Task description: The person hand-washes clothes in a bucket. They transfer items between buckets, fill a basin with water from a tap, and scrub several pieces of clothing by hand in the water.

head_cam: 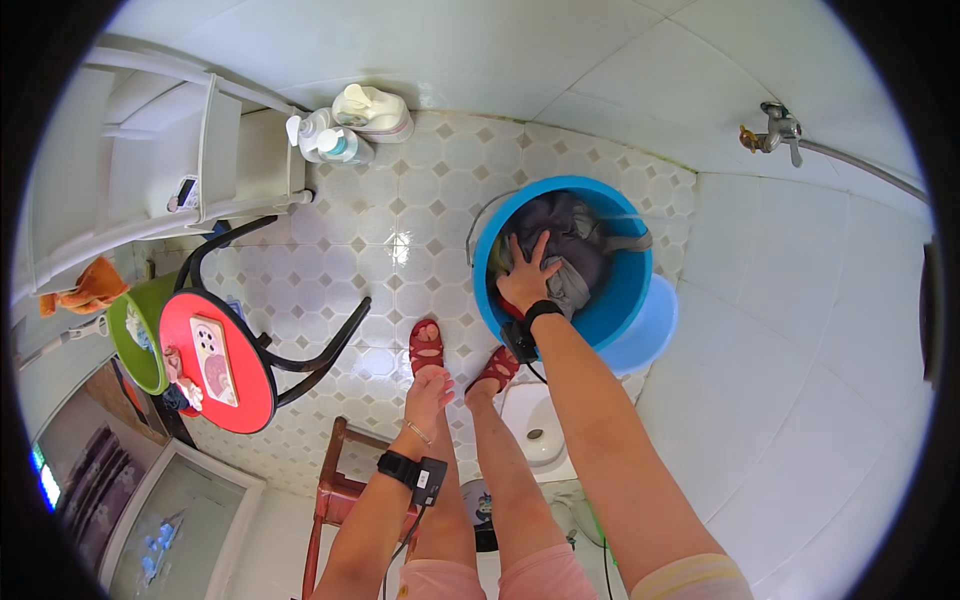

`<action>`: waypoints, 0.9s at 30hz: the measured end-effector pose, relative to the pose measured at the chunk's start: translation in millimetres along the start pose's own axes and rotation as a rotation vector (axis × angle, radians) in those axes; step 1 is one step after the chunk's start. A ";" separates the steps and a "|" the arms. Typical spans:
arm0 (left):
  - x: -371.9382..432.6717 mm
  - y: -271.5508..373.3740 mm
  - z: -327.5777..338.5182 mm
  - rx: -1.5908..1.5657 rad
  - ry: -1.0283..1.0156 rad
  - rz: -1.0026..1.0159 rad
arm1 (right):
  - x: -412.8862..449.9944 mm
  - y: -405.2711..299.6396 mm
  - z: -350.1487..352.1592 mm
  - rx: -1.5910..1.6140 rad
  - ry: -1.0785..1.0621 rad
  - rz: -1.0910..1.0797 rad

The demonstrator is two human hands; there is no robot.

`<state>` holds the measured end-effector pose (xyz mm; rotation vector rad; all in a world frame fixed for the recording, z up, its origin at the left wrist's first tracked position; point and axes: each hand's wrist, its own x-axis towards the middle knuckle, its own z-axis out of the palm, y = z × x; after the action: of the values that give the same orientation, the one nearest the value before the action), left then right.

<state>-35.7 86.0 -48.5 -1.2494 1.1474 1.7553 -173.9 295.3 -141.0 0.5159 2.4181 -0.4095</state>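
Note:
My right hand [529, 281] reaches into a blue plastic bucket [636, 289], its fingers spread on dark, wet-looking clothes [551, 214]. Lighter grey fabric [574, 285] bunches beside the fingers, and a strip of cloth [631, 241] lies up against the bucket's right rim. A bit of red fabric shows under the wrist. The bucket's wire handle [471, 232] hangs on its left side. My left hand [430, 397] hovers empty above my feet, left of the bucket, fingers loosely bent. A light blue basin [660, 330] is partly hidden behind the bucket.
A squat toilet [534, 439] lies below the bucket. At left stand a red-topped stool [251, 375] bearing a phone [216, 360], a green bucket [120, 326] and a white shelf rack [259, 154]. Pump bottles [341, 146] line the wall; a tap [781, 129] juts out upper right.

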 end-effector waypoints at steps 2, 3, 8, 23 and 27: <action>3.5 2.3 5.4 -0.004 0.020 -0.008 | -0.3 3.0 5.5 0.028 -0.055 0.022; 4.2 3.5 8.2 -0.001 0.018 -0.012 | -0.1 3.7 6.8 0.026 -0.056 0.023; 4.1 10.7 17.3 -0.004 0.013 -0.008 | -7.8 -8.4 -6.7 0.039 -0.263 0.092; -4.4 16.9 16.8 -0.025 0.030 0.041 | 21.0 68.5 -1.6 -0.202 -0.153 -0.526; -20.4 19.5 17.9 0.019 0.030 0.043 | -18.9 101.6 -60.7 0.600 -0.007 -0.079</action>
<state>-53.1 94.5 -21.2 -1.2526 1.2140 1.7584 -144.9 404.0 -99.7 0.6656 2.2903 -1.1825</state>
